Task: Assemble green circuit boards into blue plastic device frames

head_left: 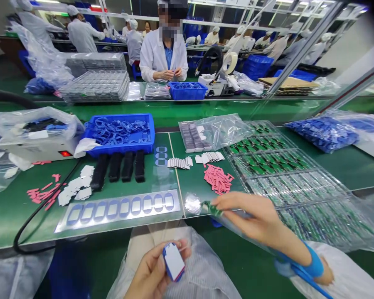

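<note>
My left hand (151, 272), low in the head view over my lap, is closed around a small blue plastic casing (174, 262). A white rectangular pad faces up on it, with a red edge along one side. My right hand (255, 214) reaches over the table's front edge and pinches a small green circuit board (211, 208), slightly smeared by motion. Beside that board lies a shiny silvery round piece (192, 203). Behind it is a pile of pink strips (218, 179). Transparent trays (299, 189) of green boards spread beyond my right hand.
A sheet of blue oval stickers (118, 209) lies left, with black foam blocks (115, 167) behind. A blue bin (121, 133) holds blue frames. A black cable (25, 226) hangs over the left edge. Opposite, a person in a white coat (146, 52) works.
</note>
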`<state>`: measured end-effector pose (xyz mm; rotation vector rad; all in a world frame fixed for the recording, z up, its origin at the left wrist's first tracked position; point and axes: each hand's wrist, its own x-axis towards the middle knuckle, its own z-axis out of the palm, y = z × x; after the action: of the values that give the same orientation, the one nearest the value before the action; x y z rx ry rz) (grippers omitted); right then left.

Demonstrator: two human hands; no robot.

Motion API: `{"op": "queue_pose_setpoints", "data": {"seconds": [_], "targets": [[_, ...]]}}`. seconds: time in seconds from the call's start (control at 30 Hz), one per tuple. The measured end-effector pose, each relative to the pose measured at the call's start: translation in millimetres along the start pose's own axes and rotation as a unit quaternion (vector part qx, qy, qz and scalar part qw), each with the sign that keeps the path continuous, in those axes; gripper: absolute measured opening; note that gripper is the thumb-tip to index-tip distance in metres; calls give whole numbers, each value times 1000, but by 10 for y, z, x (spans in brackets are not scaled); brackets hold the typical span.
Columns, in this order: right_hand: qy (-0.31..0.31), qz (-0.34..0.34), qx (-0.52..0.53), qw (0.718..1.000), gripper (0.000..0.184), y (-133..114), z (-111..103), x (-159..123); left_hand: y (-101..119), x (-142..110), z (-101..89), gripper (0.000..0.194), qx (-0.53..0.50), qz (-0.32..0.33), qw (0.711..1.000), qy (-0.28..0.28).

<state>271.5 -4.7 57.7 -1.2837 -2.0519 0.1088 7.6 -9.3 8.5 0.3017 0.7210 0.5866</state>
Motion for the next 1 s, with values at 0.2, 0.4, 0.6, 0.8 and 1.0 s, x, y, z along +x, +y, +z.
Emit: {"op": "queue_pose_setpoints", "data": {"seconds": [0.2,0.4,0.6,0.8,1.0], "targets": [[-58,-120,79,988,8,-354,246,33,76,-10,44,45,41,65,996,-46],[-53,-159,49,985,6,-458,347,83,75,-30,43,38,15,76,997,-29],[-13,-76,13,997,41,-541,530,-21,70,-29,24,38,-13,110,994,7],[-11,-4,15,1000,62,-587,648,-56,54,15,7,42,-2,132,991,32],[-26,-7,1,1000,50,-539,703,0,46,-2,-18,37,24,169,985,37]]}}
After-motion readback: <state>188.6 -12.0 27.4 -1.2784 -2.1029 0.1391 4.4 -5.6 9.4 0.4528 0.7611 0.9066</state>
